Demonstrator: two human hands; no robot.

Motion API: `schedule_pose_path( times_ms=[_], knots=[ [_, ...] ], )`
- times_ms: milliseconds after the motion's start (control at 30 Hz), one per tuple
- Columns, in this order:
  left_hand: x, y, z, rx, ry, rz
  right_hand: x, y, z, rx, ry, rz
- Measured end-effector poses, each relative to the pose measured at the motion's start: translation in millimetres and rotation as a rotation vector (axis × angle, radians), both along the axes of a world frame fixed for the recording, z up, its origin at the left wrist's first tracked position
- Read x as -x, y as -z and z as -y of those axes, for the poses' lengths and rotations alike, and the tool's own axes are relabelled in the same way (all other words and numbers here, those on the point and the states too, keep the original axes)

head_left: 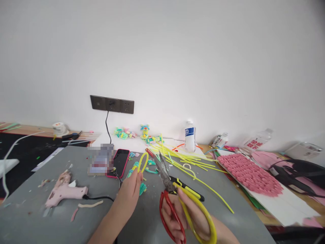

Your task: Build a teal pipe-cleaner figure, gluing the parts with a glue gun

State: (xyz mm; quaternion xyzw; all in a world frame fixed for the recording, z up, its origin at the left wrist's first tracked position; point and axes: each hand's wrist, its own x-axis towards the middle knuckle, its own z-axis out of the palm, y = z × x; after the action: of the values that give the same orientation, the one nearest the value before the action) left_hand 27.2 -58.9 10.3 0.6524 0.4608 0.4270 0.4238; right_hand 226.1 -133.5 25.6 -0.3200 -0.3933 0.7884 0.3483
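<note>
My left hand (131, 185) pinches a yellow pipe cleaner (146, 159) bent into a loop above the grey board. In my right hand (194, 207) are scissors (167, 181) with one red and one yellow handle; their blades are parted and point up toward the back. The fingers are wrapped inside the handles. Behind the scissors lies a black-and-yellow tool (194, 193), partly covered. Several long yellow pipe cleaners (214, 191) spread to the right. Small teal twisted pieces (143, 188) lie beside my left hand, which partly hides some of them.
A pink glue gun (67, 191) with a black cord rests at left. Near it are a phone (122, 161) and a blurred rectangle (101, 161). Figures of coloured pipe cleaner (145, 132) and a bottle (190, 137) stand by the wall. A pink textured piece (251, 174) lies at right.
</note>
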Motion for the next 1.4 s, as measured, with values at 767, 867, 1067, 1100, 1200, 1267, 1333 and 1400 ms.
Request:
schedule_pose_path(
  times_ms=[767, 867, 1067, 1100, 1200, 1267, 1333, 1400],
  knots=[
    [5, 22.7, 9, 0.031, 0.134, -0.104, -18, -27.2, -9, -0.155, 0.52, 0.47],
    [0, 19.7, 12, 0.214, 0.252, 0.084, -61, -36.2, -23, -0.298, 0.728, 0.699],
    [-19, 2.8, 14, 0.7, 0.41, 0.488, -132, -7.6, -70, -0.47, 0.637, 1.576],
    [-21, 1.5, 13, 0.742, 0.398, 0.539, -135, 0.3, -77, -0.467, 0.642, 1.616],
    [-25, 2.4, 9, 0.821, 0.383, 0.668, -131, 16.9, -86, -0.496, 0.675, 1.626],
    [-27, 4.9, 7, 0.842, 0.398, 0.713, -119, 18.9, -85, -0.547, 0.708, 1.603],
    [-28, 6.6, 6, 0.849, 0.427, 0.719, -100, 13.9, -78, -0.604, 0.715, 1.543],
    [-30, 6.6, 7, 0.859, 0.468, 0.689, -76, 5.0, -69, -0.644, 0.631, 1.389]
  ],
)
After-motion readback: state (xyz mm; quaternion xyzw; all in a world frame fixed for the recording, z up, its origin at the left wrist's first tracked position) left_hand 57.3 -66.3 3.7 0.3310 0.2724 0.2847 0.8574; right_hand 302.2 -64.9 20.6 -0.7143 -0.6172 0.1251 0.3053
